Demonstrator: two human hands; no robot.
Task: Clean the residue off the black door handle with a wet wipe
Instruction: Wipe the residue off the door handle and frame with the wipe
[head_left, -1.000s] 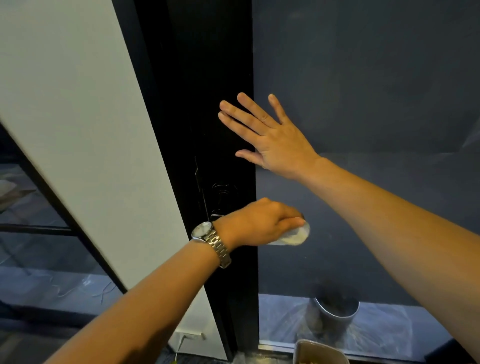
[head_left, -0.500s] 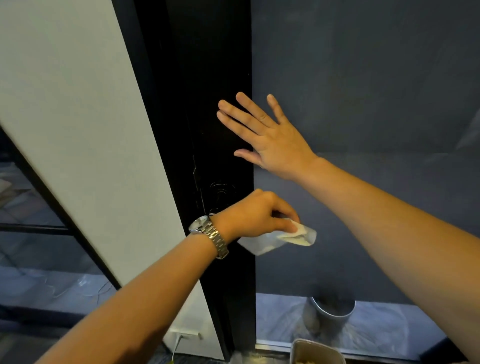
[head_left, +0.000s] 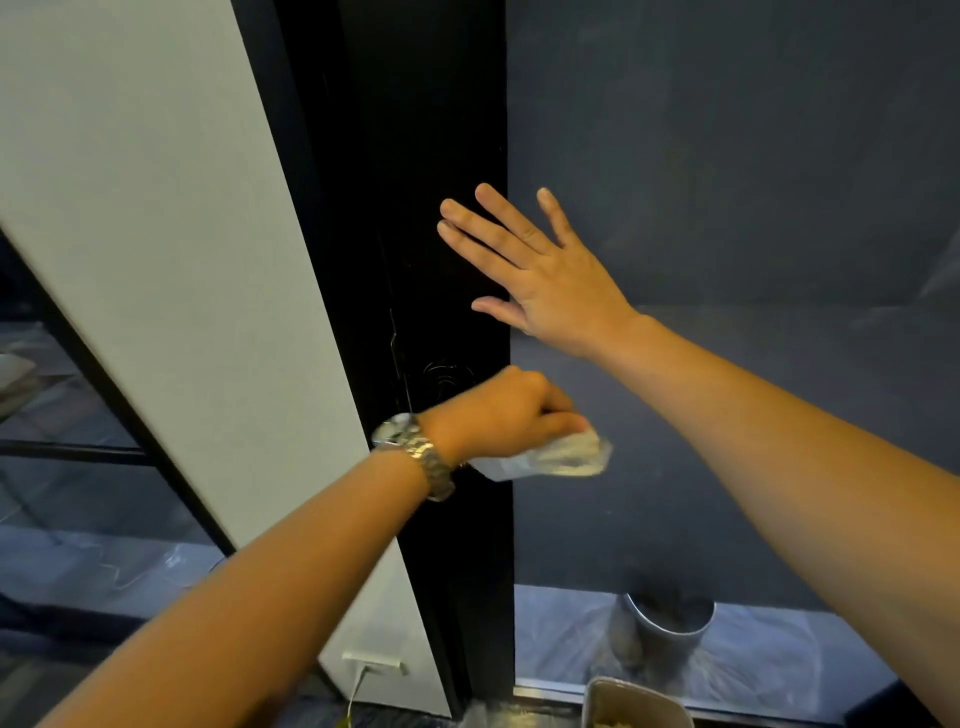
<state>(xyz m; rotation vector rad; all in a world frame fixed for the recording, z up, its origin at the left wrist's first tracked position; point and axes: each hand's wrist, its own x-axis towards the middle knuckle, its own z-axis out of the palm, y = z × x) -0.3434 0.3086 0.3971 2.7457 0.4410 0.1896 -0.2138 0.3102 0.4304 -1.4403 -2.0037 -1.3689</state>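
My left hand (head_left: 506, 415), with a silver watch on the wrist, is closed around a white wet wipe (head_left: 550, 460) that hangs out below the fingers. The fist covers most of the black door handle; only its round base (head_left: 441, 374) shows just above the knuckles on the black door frame (head_left: 431, 208). My right hand (head_left: 535, 270) lies flat with fingers spread, pressed against the frame's edge and the dark glass panel above the handle.
A white wall panel (head_left: 156, 260) stands left of the frame, with a socket and cable near the floor. Behind the glass a metal bin (head_left: 665, 629) sits on the floor. A light container (head_left: 634, 701) stands at the bottom edge.
My left hand shifted slightly up and left on the handle, and the wipe now trails out further below the fist. The right hand stayed flat on the door.
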